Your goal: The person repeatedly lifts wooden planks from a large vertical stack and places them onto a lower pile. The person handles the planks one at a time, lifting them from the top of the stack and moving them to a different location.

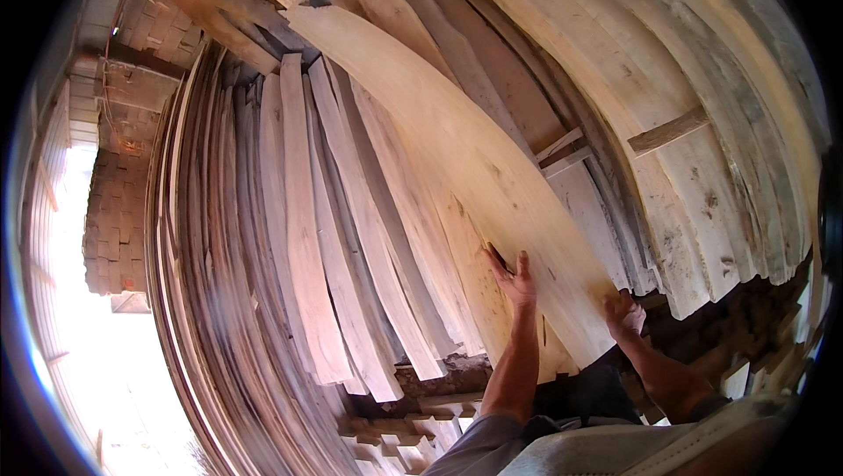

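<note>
Big pale plank (457,151) is leaning diagonally across the whole stack of upright boards (299,239), top end way up near the rough timber overhead, bottom end down by the person's hands. Left hand (514,278) is flat on the face of it, fingers spread, palm pressed against the wood near its left edge. Right hand (625,316) is curled round the lower right corner, gripping the edge. How far the fingers wrap behind I can't tell, since the board hides them.

What I'd worry about here:

- That plank looks long and top-heavy. With both hands down at the bottom end, there's not much control over the top. If it tips sideways, it'll probably slide along the leaning boards and drag a few with it.
- The left hand is only pushing, not gripping. If the board kicks toward the person, an open palm won't stop it.
- The right hand's fingers are at the corner, right beside the darker planks (702,204) stacked on the right. If the plank shifts that way, they could get pinched.
- Rough-sawn edges and bare hands, so splinters are pretty likely.
- The offcuts (413,423) piled on the ground below look like bad footing if a step back is needed.
</note>
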Available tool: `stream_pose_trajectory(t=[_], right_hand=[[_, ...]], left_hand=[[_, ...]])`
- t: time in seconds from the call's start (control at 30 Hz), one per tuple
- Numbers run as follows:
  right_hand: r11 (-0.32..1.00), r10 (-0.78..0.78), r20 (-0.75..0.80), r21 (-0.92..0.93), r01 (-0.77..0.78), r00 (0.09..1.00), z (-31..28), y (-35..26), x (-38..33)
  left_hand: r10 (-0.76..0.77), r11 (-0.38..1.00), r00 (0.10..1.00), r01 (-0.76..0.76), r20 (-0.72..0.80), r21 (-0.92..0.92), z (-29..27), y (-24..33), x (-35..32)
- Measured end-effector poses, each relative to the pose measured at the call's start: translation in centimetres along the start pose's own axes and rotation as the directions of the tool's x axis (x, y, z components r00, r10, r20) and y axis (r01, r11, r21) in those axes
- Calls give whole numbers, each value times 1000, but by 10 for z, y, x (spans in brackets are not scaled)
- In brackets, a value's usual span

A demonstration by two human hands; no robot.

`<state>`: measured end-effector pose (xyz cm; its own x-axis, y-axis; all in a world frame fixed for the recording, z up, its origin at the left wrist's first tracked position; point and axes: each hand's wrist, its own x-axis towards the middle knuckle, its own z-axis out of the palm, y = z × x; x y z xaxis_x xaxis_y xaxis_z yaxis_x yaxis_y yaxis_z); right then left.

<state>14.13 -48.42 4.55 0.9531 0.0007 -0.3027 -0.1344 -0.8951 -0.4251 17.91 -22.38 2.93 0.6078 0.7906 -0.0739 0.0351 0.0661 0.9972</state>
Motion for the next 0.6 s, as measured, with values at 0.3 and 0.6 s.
stream_pose_trajectory(t=[0.3, 0.6], right_hand=[[999, 45, 43, 25, -46, 998, 26, 30, 25], [984, -40, -44, 174, 47, 998, 44, 32, 23]], left_hand=[[-193, 967, 977, 174, -90, -187, 25, 47, -15], [-325, 924, 917, 256, -230, -286, 46, 69, 17]])
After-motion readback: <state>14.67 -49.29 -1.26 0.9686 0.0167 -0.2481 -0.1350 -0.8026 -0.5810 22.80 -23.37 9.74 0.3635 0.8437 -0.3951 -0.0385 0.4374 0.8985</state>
